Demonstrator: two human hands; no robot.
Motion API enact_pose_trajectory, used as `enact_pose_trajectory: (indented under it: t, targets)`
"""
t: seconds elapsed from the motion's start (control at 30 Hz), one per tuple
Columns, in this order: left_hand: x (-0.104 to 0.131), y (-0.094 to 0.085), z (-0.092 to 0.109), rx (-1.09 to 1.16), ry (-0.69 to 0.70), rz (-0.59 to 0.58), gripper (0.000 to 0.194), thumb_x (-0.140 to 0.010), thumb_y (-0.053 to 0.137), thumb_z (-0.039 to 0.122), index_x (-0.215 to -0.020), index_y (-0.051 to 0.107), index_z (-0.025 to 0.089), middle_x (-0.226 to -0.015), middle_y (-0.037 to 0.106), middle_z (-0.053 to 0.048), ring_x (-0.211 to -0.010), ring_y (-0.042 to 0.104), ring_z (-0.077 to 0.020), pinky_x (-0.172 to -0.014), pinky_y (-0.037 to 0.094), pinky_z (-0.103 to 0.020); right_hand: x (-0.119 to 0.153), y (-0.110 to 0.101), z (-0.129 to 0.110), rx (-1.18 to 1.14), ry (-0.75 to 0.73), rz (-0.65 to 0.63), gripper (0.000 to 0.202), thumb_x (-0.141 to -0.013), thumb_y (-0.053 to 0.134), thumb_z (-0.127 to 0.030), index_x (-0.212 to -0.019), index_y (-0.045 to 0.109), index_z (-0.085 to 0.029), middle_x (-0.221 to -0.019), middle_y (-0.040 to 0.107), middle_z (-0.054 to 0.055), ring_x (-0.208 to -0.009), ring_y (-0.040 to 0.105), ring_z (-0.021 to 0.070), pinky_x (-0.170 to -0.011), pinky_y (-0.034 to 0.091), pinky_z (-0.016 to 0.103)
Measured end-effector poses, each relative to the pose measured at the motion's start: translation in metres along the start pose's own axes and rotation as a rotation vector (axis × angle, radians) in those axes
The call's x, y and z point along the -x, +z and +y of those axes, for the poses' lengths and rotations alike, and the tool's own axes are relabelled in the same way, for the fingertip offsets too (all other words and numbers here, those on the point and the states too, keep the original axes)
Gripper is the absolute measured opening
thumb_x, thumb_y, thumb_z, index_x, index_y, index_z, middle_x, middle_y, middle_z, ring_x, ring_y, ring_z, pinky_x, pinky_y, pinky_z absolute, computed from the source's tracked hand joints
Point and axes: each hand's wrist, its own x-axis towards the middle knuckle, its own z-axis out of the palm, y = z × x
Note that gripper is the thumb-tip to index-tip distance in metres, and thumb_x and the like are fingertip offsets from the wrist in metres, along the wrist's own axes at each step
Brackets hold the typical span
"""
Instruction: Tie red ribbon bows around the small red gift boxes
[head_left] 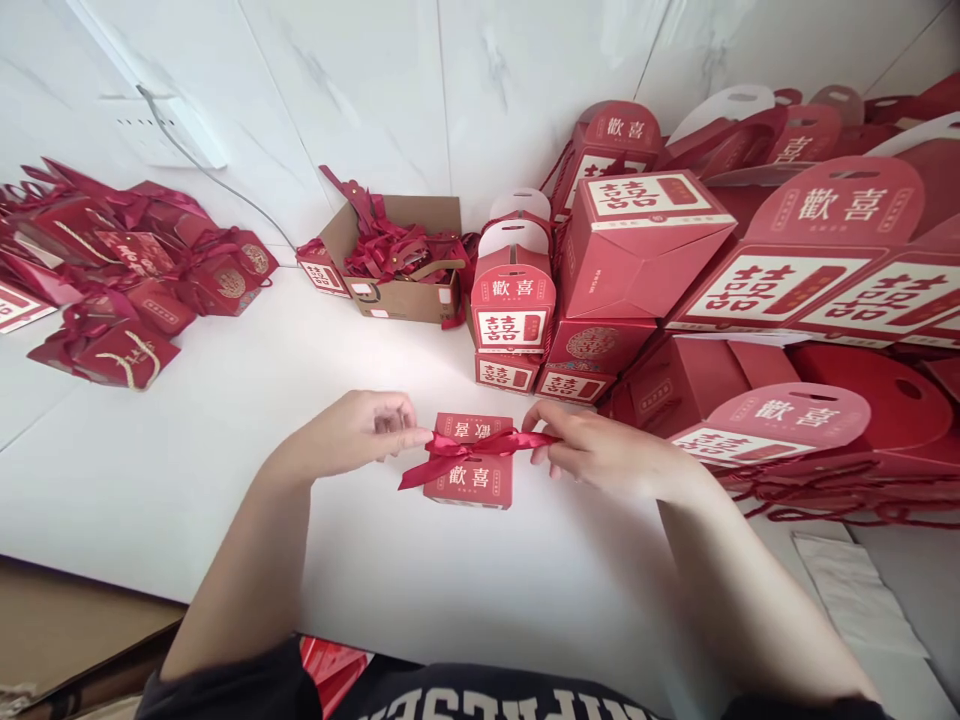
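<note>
A small red gift box (471, 490) with white characters lies on the white table in front of me. Across its top runs a dark red satin ribbon (491, 442), tied in the middle, with one tail slanting down to the left. My left hand (364, 430) is at the box's left side, thumb and finger closed on the ribbon by its loop. On the other side, my right hand (589, 447) pinches the ribbon where it stretches past the box's right edge. Both hands are closed.
A cardboard box (405, 300) full of red ribbons stands by the wall. Stacked red gift boxes (637, 240) crowd the right side. Several red gift bags (135, 350) are piled at the left. A cable (217, 180) hangs from a wall socket (161, 130).
</note>
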Motion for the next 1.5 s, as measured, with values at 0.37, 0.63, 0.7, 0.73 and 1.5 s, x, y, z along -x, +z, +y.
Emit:
enact_pose_trajectory:
  t: [0.37,0.63,0.7,0.73,1.5]
  targets:
    - [0.022,0.04,0.013,0.282,-0.193,-0.129,0.044,-0.087,0.057,0.057,-0.071,0.064,0.017,-0.076,0.075,-0.004,-0.073,0.073,-0.0185,-0.067,0.055,-0.025,-0.02,0.014,-0.007,-0.448,0.013,0.033,0.046,-0.093,0.042,-0.066,-0.091,0.05,-0.021,-0.068,0.065,0.001,-0.064,0.066,0.0181,-0.062,0.051,0.029]
    - [0.021,0.042,0.003,0.339,-0.195,-0.075,0.041,-0.087,0.057,0.056,-0.076,0.063,0.017,-0.08,0.076,-0.005,-0.078,0.074,-0.0198,-0.07,0.056,-0.027,-0.026,0.012,-0.001,-0.504,-0.072,-0.145,0.039,-0.087,0.061,-0.056,-0.085,0.057,-0.018,-0.056,0.06,-0.002,-0.046,0.051,0.0093,-0.045,0.04,0.02]
    - [0.021,0.041,0.0,0.336,-0.197,-0.069,0.041,-0.087,0.058,0.056,-0.075,0.063,0.017,-0.081,0.076,-0.005,-0.08,0.074,-0.0203,-0.072,0.056,-0.028,-0.025,0.011,0.0,-0.46,-0.127,-0.139,0.039,-0.088,0.059,-0.056,-0.08,0.057,-0.018,-0.057,0.055,-0.004,-0.047,0.045,0.0079,-0.045,0.035,0.02]
    - [0.02,0.04,-0.002,0.332,-0.194,-0.071,0.041,-0.087,0.058,0.056,-0.074,0.063,0.017,-0.082,0.076,-0.005,-0.081,0.073,-0.0202,-0.073,0.056,-0.028,-0.025,0.011,0.0,-0.43,-0.157,-0.116,0.04,-0.089,0.058,-0.056,-0.077,0.056,-0.018,-0.057,0.051,-0.004,-0.048,0.042,0.0075,-0.046,0.033,0.02]
    - [0.012,0.045,-0.003,0.433,-0.149,-0.167,0.037,-0.087,0.062,0.05,-0.073,0.068,0.015,-0.079,0.076,-0.006,-0.071,0.073,-0.0171,-0.063,0.054,-0.023,-0.036,0.024,0.005,-0.182,-0.403,0.206,0.02,-0.088,0.067,-0.039,-0.079,0.07,-0.021,-0.141,0.052,0.008,-0.135,0.045,0.0244,-0.111,0.032,0.042]
